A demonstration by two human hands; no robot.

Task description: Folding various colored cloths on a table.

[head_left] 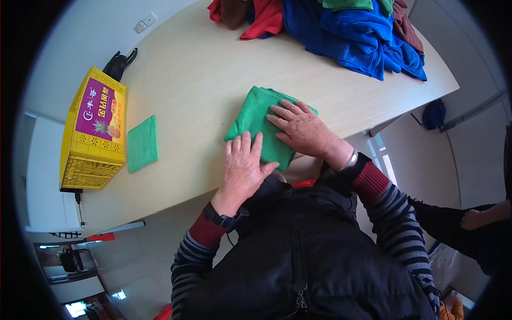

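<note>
A folded green towel (260, 109) lies at the table's near edge, its near corner reaching the rim. My left hand (242, 168) rests on its left side, fingers stretched out and pointing away from me. Flat across the upper right part lies my right hand (306, 128), fingers spread, with a silver bangle at the wrist. Both palms face down and grip nothing. To the left, a second green towel (142, 144), folded into a smaller flat piece, lies beside a yellow box.
The yellow carton (96, 130) with a pineapple picture stands at the table's left. A heap of blue (346, 40), red, brown and green cloths covers the far right of the table (181, 80). A black bag (120, 64) sits behind the carton. Another person's hand (480, 216) shows at far right.
</note>
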